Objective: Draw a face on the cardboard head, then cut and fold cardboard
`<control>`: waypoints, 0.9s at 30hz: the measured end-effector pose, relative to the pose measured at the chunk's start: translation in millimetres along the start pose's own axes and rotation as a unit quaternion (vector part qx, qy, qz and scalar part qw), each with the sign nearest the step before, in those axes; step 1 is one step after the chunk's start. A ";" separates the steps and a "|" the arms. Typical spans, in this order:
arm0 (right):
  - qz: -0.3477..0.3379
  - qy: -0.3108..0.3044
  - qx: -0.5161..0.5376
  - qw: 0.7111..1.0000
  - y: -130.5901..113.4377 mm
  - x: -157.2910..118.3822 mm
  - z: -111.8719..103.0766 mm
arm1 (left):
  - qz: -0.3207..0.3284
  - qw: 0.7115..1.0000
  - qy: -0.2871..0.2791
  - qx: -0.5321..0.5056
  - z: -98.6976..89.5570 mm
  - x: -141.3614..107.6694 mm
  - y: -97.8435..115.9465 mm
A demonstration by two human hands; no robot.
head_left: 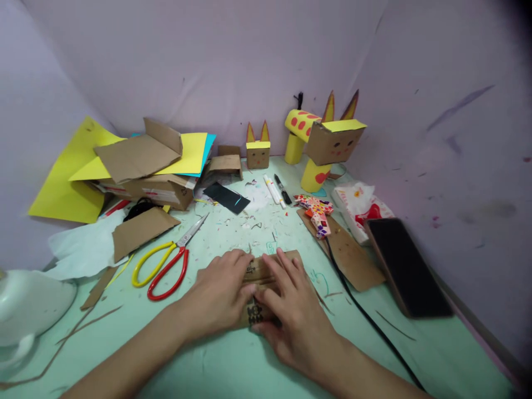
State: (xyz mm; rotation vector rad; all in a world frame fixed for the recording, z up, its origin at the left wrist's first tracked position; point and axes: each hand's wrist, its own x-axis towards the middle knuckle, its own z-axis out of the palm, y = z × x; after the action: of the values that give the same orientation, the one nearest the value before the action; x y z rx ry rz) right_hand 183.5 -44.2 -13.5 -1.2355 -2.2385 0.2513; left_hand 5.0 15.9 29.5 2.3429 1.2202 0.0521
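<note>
A brown piece of cardboard (260,281) with dark print lies on the green tabletop near its front, creased across the middle. My left hand (224,285) holds its left side, fingers bent over the far part and thumb at the crease. Across its right side my right hand (286,305) grips it, with fingers over the top and thumb at the near edge. Much of the cardboard is hidden under both hands. Scissors (183,244) with one yellow and one red handle lie spread to the left of my left hand.
A glue gun (318,213) with a black cord lies on a cardboard strip (357,266). Further right are a phone (407,266) and a tissue pack (357,199). Cardboard animals (336,141) and markers (274,191) stand or lie behind; a white mug (33,305) is at left.
</note>
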 end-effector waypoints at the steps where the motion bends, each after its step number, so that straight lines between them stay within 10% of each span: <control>1: 0.004 -0.011 0.005 1.000 0.1 -0.2 -0.4 | -0.003 1.000 -0.006 0.000 0.5 -4.9 2.4; 7: 0.052 -0.109 0.017 0.992 -0.3 4.5 -8.9 | -0.023 0.998 -0.017 0.056 11.9 -20.8 16.1; 18: -0.032 -0.062 -0.046 0.996 12.9 16.0 -17.3 | 0.124 0.937 0.282 0.166 60.3 -25.8 2.9; 27: -0.050 -0.005 -0.059 0.997 21.4 7.6 -25.7 | 0.099 0.946 0.264 0.162 60.4 -30.1 2.2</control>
State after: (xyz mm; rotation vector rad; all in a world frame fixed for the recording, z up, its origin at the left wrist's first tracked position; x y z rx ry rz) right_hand 210.1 -28.7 1.7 -1.1792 -2.3450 0.0880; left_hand 4.0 -33.2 -16.9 2.8478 1.2994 0.6291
